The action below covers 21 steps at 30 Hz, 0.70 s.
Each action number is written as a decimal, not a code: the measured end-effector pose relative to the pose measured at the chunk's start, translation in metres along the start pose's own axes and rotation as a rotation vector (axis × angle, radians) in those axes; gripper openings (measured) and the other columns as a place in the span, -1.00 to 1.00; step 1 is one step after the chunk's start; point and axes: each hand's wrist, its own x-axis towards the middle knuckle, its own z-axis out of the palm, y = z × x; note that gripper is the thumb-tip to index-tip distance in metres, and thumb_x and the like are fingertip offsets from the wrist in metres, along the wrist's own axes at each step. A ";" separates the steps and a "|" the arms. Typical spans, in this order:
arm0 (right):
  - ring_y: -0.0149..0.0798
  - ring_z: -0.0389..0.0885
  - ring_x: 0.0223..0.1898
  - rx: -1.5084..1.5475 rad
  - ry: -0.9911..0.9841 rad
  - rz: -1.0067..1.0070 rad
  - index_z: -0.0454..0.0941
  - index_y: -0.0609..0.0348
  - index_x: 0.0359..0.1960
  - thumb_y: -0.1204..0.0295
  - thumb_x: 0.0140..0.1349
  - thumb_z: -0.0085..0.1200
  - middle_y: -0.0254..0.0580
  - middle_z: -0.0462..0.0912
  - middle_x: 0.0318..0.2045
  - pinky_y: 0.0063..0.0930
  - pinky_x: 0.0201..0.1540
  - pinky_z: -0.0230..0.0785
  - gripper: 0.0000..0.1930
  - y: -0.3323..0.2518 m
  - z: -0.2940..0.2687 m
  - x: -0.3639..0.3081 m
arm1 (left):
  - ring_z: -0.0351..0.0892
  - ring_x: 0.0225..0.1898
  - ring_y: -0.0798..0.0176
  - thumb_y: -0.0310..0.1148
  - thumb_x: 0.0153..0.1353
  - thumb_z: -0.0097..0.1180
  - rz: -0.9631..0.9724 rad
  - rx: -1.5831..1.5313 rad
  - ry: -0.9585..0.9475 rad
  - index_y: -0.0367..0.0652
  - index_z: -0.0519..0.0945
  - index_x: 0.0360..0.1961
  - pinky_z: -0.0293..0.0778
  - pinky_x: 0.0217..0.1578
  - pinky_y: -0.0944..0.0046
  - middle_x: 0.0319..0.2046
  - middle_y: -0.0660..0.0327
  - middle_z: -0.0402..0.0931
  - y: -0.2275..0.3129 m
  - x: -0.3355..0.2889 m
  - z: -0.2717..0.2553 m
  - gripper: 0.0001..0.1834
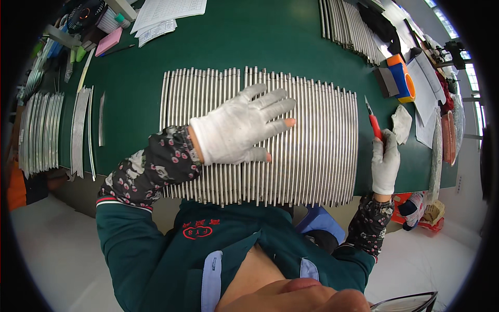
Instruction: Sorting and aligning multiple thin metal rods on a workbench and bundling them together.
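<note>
A wide row of thin silvery metal rods (pixel 317 145) lies side by side on the green table, pointing away from me. My left hand (pixel 244 125), in a whitish glove with two bare fingertips, rests flat across the middle of the row with fingers spread. To the right of the rods, near the table's front edge, my right hand (pixel 385 162) is closed round a red-handled tool (pixel 375 125). The tool's narrow pointed metal end faces away from me; its exact kind is unclear. A crumpled white cloth (pixel 401 124) lies just beyond this hand.
Bundles of similar rods lie at the left (pixel 41 132) and far right (pixel 348 28). A few thin strips (pixel 81 130) lie left of the main row. An orange and blue tape dispenser (pixel 403 78) stands at the right beside a dark block (pixel 385 82). Printed sheets (pixel 169 13) lie at the back.
</note>
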 end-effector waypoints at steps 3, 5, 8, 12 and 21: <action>-0.07 0.64 -0.36 0.045 -0.079 -0.218 0.54 0.27 -0.16 0.50 0.28 0.14 0.01 0.64 -0.34 -0.35 -0.26 0.47 -0.85 -0.030 0.000 0.016 | 0.19 0.37 -0.08 0.05 -0.01 0.27 0.051 -0.042 0.005 -0.19 0.38 0.24 0.01 0.39 -0.18 0.30 -0.05 0.26 0.001 0.017 0.026 -0.17; -0.05 0.64 -0.35 0.058 -0.143 -0.252 0.55 0.26 -0.16 0.51 0.26 0.15 0.01 0.64 -0.34 -0.34 -0.26 0.48 -0.85 -0.046 0.001 0.028 | 0.18 0.38 -0.06 0.10 -0.04 0.27 0.062 -0.045 0.029 -0.20 0.38 0.23 -0.03 0.39 -0.24 0.31 -0.02 0.26 0.001 0.018 0.030 -0.13; -0.01 0.64 -0.35 0.095 -0.205 -0.300 0.58 0.21 -0.18 0.53 0.19 0.19 -0.03 0.65 -0.34 -0.31 -0.27 0.49 -0.84 -0.060 0.013 0.044 | 0.18 0.38 -0.06 0.12 -0.04 0.27 0.051 -0.045 0.007 -0.20 0.40 0.22 -0.02 0.39 -0.23 0.32 -0.01 0.25 0.002 0.018 0.028 -0.13; -0.08 0.64 -0.41 0.064 -0.243 -0.370 0.64 0.15 -0.27 0.47 0.12 0.25 -0.12 0.66 -0.42 -0.32 -0.32 0.49 -0.86 -0.072 0.017 0.063 | 0.19 0.38 -0.05 0.11 -0.06 0.30 0.051 -0.049 -0.003 -0.20 0.42 0.20 0.00 0.37 -0.22 0.33 -0.02 0.24 0.004 0.023 0.030 -0.14; -0.13 0.64 -0.47 -0.024 -0.386 -0.401 0.69 0.15 -0.32 0.39 0.13 0.25 -0.11 0.67 -0.47 -0.35 -0.36 0.50 -0.87 -0.085 0.018 0.090 | 0.23 0.36 0.00 0.11 -0.07 0.34 0.028 -0.077 0.020 -0.17 0.46 0.16 0.06 0.37 -0.18 0.30 0.03 0.29 0.009 0.027 0.033 -0.17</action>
